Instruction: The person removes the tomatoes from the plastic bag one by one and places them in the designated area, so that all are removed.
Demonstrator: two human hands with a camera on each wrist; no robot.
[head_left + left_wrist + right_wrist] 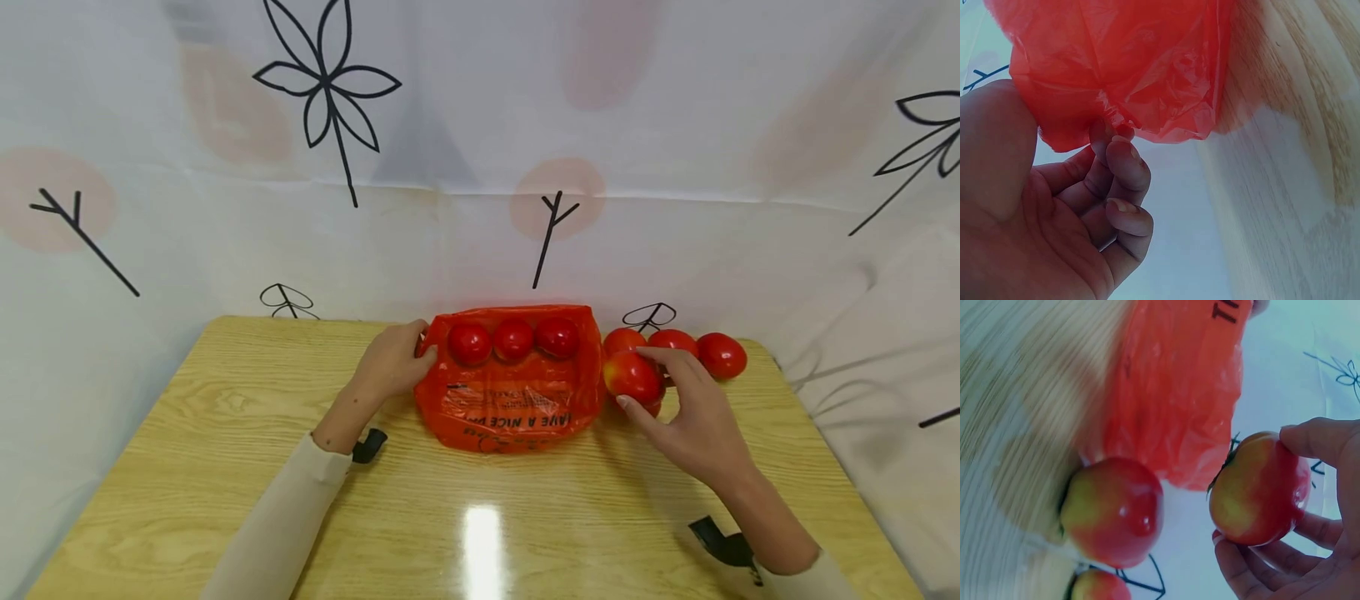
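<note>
A red plastic bag [510, 408] with printed black lettering lies on the table, its mouth held wide. Three red tomatoes [513, 340] sit in a row inside it. My left hand [386, 362] pinches the bag's left edge between thumb and curled fingers; in the left wrist view the thin film [1116, 69] bunches at the fingertips. Just beyond the bag's right side, my right hand [693, 421] grips a red and yellow tomato [1260, 490] with a green stem end, raised off the table. Below and behind it, more tomatoes [722, 356] rest on the table, partly hidden by the hand.
The wood-grain table [225, 467] ends at the back against a white cloth [465, 125] with plant drawings and pinkish spots. A dark strap [723, 542] shows at my right wrist, another [369, 446] at the left.
</note>
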